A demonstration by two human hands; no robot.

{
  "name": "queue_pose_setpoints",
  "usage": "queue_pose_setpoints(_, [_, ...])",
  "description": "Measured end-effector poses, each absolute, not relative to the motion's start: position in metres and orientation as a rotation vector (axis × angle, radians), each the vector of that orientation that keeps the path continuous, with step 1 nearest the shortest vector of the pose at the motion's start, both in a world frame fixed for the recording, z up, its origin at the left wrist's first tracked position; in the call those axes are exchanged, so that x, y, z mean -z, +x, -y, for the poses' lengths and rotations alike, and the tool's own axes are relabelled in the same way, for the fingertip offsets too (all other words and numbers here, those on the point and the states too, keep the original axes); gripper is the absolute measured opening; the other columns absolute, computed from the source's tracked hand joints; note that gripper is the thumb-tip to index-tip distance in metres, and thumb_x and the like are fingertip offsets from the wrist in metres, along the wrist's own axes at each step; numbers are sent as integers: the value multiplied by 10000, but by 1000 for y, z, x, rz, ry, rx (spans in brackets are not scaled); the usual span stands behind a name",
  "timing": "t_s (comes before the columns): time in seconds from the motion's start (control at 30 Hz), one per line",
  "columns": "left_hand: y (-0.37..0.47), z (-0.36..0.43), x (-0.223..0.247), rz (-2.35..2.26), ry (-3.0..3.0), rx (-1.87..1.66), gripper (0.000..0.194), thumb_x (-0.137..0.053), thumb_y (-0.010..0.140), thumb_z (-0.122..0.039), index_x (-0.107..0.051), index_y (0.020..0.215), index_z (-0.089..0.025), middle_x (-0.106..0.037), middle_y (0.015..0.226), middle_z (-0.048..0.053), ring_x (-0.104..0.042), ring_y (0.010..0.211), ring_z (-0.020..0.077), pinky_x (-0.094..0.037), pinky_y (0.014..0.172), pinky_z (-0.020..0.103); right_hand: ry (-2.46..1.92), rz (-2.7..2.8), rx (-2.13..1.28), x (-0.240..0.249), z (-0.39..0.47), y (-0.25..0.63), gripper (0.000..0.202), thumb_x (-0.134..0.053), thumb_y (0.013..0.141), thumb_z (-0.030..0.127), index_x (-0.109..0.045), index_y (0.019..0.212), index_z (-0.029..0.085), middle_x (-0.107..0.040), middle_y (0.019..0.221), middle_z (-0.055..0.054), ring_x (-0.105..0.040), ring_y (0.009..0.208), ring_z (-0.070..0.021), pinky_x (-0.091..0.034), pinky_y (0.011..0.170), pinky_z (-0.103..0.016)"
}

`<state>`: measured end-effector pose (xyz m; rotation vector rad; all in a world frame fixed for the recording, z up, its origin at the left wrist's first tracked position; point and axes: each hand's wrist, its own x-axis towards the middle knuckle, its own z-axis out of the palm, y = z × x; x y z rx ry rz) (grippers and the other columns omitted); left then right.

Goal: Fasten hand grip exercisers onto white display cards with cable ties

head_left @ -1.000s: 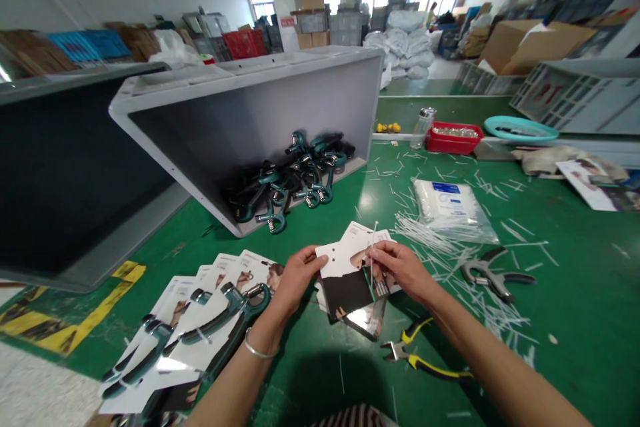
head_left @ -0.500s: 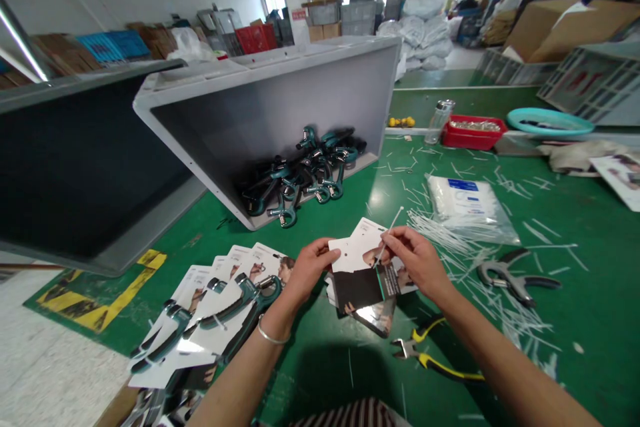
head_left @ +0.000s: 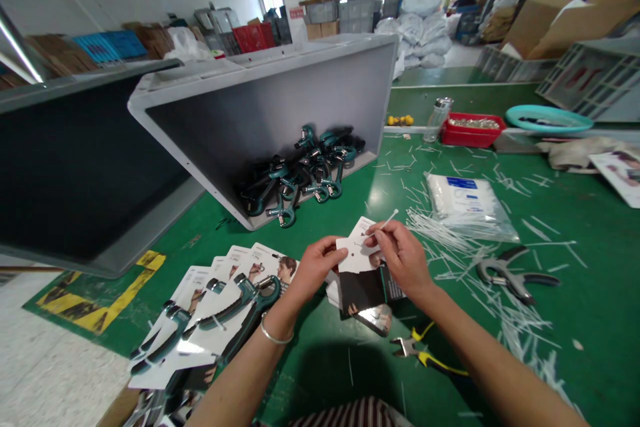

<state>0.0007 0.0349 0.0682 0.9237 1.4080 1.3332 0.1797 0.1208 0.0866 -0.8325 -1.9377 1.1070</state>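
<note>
My left hand [head_left: 320, 267] pinches the left edge of a black-and-white printed backing card [head_left: 363, 292] with small punched holes. Between the thumb and fingers of my right hand [head_left: 405, 260] is a thin white cable tie [head_left: 389, 219], its head pointing up and right and its lower part over the card's upper area. Whether its tip passes through a hole cannot be seen. More cards lie beneath the held one. Left of my hands, teal-and-black hand grippers [head_left: 255, 300] rest on overlapping printed cards. Yellow-handled cutting pliers [head_left: 413, 347] lie below my right hand.
A tilted grey crate [head_left: 270, 103] holds several loose hand grippers [head_left: 315, 170]. Loose cable ties [head_left: 433, 233], a plastic bag of ties [head_left: 470, 203] and grey-black pliers [head_left: 507, 273] lie to the right. Behind them stand a red tray [head_left: 473, 133] and a clear bottle [head_left: 439, 121].
My right hand has moved left with the cable tie, closer to the card's holes, and the tie now slants flatter. The card has shifted slightly right in my left hand.
</note>
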Motion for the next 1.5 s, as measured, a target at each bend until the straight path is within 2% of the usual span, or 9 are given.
queue_pose_setpoints(0.23, [0,-32,-89,-1338,1000,-1362,383,-743,763,-356,-726,1100,-174,-685,1085,79,-609,779,165,-461,673,256,-548,2240,-877,-88,-136,179,181,-508,971,326,-669,1010,252,-651,1200,-75,-540,1160,-261,-393,1026,-462])
queue_pose_setpoints(0.33, [-2,-35,-98,-1211,956,-1324,344,-717,799,-401,-723,1030,-145,-696,924,69,-608,772,167,-457,681,252,-590,2277,-1186,-101,-145,187,195,-533,958,369,-682,999,249,-685,1014,-46,-605,900,-204,-488,811,-348])
queue_pose_setpoints(0.47, [1,-37,-91,-1164,860,-1282,389,-601,864,-540,-677,905,-160,-602,672,3,-496,534,100,-376,516,209,-686,2159,-1542,-107,-151,197,266,-553,932,443,-672,1014,221,-649,859,-16,-530,651,-135,-418,545,-238])
queue_pose_setpoints(0.7, [6,-3,-71,-1423,1255,-1172,98,-675,818,-292,-700,847,-201,-604,727,9,-537,664,149,-421,648,245,-631,2084,-1743,-83,-145,199,258,-624,882,443,-713,959,213,-679,931,-28,-601,805,-163,-466,698,-261])
queue_pose_setpoints(0.8, [-1,19,-80,-1501,1539,-1027,175,-578,885,-220,-751,865,-222,-656,826,48,-594,821,199,-444,763,277,-608,2066,-1845,-77,-144,195,279,-643,866,456,-718,948,201,-684,949,-40,-606,837,-172,-475,734,-280])
queue_pose_setpoints(0.97, [-9,42,-97,-1376,1550,-934,288,-524,945,-266,-723,1152,-286,-691,1137,77,-625,1056,237,-454,953,320,-608,1961,-1996,-72,-140,181,291,-682,829,478,-710,914,201,-687,888,-36,-606,815,-173,-478,745,-297])
queue_pose_setpoints(1.1, [-6,46,-95,-1309,1567,-897,304,-519,953,-279,-703,1194,-279,-696,1128,83,-625,1058,238,-453,971,329,-601,1813,-2184,-67,-136,174,257,-726,807,424,-716,915,191,-693,885,-22,-618,811,-152,-468,759,-275])
queue_pose_setpoints(1.23, [-2,42,-80,-1517,1585,-1070,193,-582,920,-267,-749,1015,-249,-692,980,80,-625,956,225,-466,884,316,-618,1631,-2322,-62,-134,174,242,-763,783,379,-707,901,174,-677,865,-6,-613,789,-130,-457,744,-250])
queue_pose_setpoints(1.5, [11,24,-58,-1742,1514,-1351,203,-528,922,-175,-711,1002,-212,-605,1015,69,-572,966,199,-450,857,309,-591,1745,-2133,-61,-125,170,245,-722,821,395,-674,913,173,-616,813,2,-553,740,-128,-414,680,-249])
